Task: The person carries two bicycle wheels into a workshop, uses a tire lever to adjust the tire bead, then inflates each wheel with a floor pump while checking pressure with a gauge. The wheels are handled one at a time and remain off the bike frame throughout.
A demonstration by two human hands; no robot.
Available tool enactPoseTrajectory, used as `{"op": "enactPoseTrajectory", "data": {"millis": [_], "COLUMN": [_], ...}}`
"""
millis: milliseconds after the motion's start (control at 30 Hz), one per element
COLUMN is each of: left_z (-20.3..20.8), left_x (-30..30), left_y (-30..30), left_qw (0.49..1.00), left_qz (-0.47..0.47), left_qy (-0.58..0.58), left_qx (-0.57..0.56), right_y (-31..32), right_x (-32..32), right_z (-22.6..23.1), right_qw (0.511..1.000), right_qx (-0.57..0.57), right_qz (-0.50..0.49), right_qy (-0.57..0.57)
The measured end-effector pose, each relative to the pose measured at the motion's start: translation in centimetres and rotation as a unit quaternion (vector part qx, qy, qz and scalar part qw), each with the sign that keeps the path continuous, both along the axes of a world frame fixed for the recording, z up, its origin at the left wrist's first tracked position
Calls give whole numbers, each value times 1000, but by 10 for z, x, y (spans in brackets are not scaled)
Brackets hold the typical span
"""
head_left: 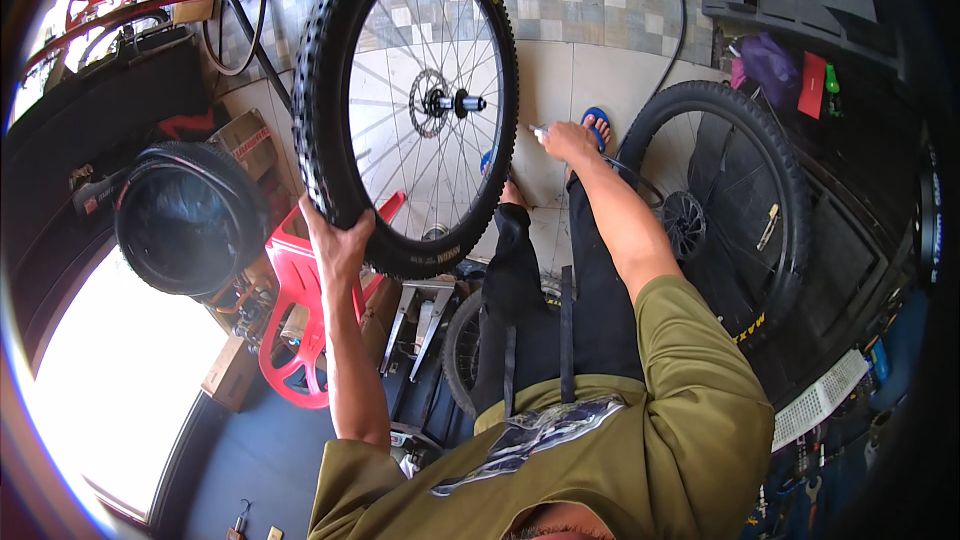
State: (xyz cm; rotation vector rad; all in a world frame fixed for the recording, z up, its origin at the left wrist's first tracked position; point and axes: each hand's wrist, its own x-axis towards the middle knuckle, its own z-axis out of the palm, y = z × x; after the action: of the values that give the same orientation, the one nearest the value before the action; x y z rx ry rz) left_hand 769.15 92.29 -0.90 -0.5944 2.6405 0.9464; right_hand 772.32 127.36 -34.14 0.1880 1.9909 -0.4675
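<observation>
A bicycle wheel [319, 90] with a knobbly black tyre stands raised in front of me, left of centre. Its thin spokes run to a silver hub [462, 104] with a brake disc [426, 104] beside it. My left hand [338, 245] is closed round the tyre at its lower left. To the right of the wheel, my right hand [570, 144] is closed on a small pale object [541, 133] with a thin tip pointing towards the tyre. What kind of thing that is, I cannot make out. The tip looks apart from the tyre.
Another bicycle wheel [783, 155] leans at the right against dark panels. A black hose [684, 15] runs down the tiled floor [588, 0]. A red plastic chair [285, 332] stands at the left, beside stacked tyres [140, 230]. Blue sandals [597, 122] are on my feet.
</observation>
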Motion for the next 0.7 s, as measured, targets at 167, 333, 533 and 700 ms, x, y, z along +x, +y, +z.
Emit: {"op": "enactPoseTrajectory", "data": {"millis": [167, 333, 533, 700], "left_z": [3, 5, 5, 6], "left_x": [-51, -80, -92, -104], "left_y": [37, 61, 58, 41], "left_qw": [996, 988, 988, 997], "left_qz": [-21, -37, -63, -46], "left_qy": [28, 44, 52, -2], "left_qx": [-76, -146, -135, -55], "right_y": [-30, -51, -48, -37], "right_x": [55, 59, 4, -51], "right_z": [53, 124, 212, 256], "right_qw": [986, 955, 919, 849], "right_qx": [-114, -272, -386, -470], "right_qz": [122, 116, 42, -184], "right_qy": [-28, 17, 68, 154]}}
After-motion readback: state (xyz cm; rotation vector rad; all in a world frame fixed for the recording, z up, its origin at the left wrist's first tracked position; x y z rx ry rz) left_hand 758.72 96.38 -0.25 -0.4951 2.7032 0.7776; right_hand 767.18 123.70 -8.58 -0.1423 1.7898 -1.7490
